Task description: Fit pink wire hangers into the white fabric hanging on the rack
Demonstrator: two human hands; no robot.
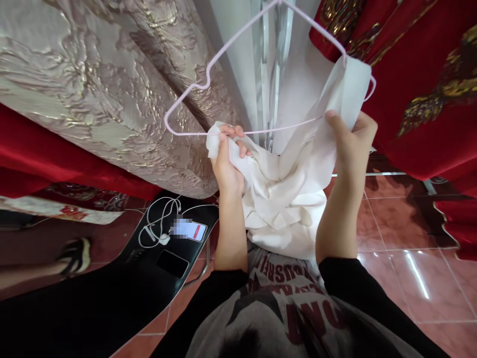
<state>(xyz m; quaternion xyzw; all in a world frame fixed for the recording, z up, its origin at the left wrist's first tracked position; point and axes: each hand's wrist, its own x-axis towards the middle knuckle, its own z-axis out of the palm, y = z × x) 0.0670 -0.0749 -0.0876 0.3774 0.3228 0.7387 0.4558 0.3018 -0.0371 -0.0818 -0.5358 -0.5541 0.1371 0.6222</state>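
Note:
A pale pink clothes hanger (223,49) hangs in front of me, its top cut off by the upper edge of the view. White fabric, seemingly a garment (286,199), drapes from its right end down to my lap. My right hand (352,136) pinches the cloth just below the hanger's right shoulder, thumb in front. At the hanger's lower left bar, my left hand (231,154) is closed on another edge of the white garment, its fingers curled around the cloth. The hanger's left shoulder is bare.
Shiny brocade fabric (112,99) hangs at left, and red gold-trimmed fabric (421,124) at right. On a black seat (93,283) lie a lit phone (196,231), a dark phone (172,263) and a white cable (147,231). A person's sandalled foot (74,258) is at far left on the tiled floor (410,278).

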